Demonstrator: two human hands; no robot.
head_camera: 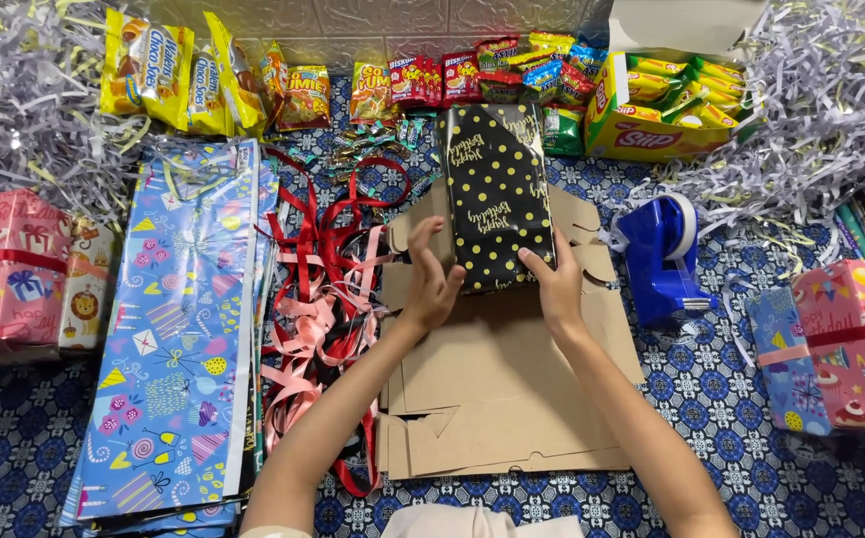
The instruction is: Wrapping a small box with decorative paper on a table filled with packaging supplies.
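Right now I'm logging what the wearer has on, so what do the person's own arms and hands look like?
Both forearms are bare from the bottom edge of the picture up to the wrists, with no sleeves in view. The left hand and right hand wear no gloves, and no rings, watch or bracelet show on either. A strip of pale pinkish clothing shows at the bottom edge between the arms.

This looks like a home corner set up for wrapping gifts. A blue patterned cloth (751, 438) covers the surface. On it lie sheets of birthday wrapping paper (178, 329), red and pink ribbons (318, 289), flat cardboard (507, 389) and a blue tape dispenser (661, 259). Snack packets (432, 85) line the back, shredded paper (24, 110) fills the corners, and wrapped boxes (4, 264) stand at the sides.
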